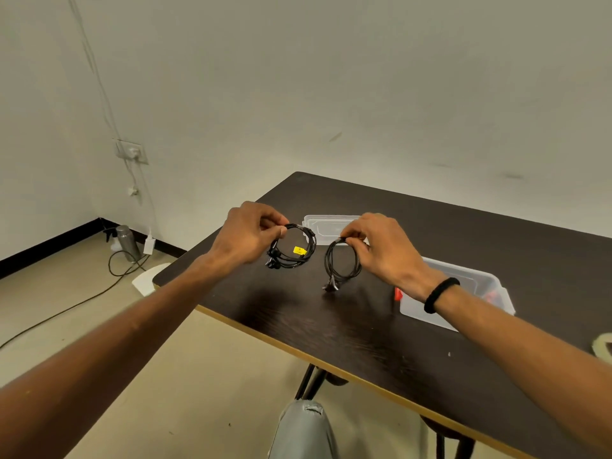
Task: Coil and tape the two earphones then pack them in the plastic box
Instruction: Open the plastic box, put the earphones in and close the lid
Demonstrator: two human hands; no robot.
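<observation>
My left hand [251, 233] pinches a coiled black earphone [298, 248] with a yellow tag, held just above the dark table [298, 326]. My right hand [384, 246] pinches the top of a second coiled black earphone [342, 263], whose end hangs down to the tabletop. A clear plastic box [470, 293] stands on the table under my right wrist, partly hidden by it. Its clear lid [326, 223] lies flat behind the two coils.
A roll of tape [602, 346] shows at the right edge of the table. Something red [398, 294] sits at the box's left end. On the floor to the left are a metal bottle [127, 241], a white charger [149, 245] and a trailing cable [66, 309].
</observation>
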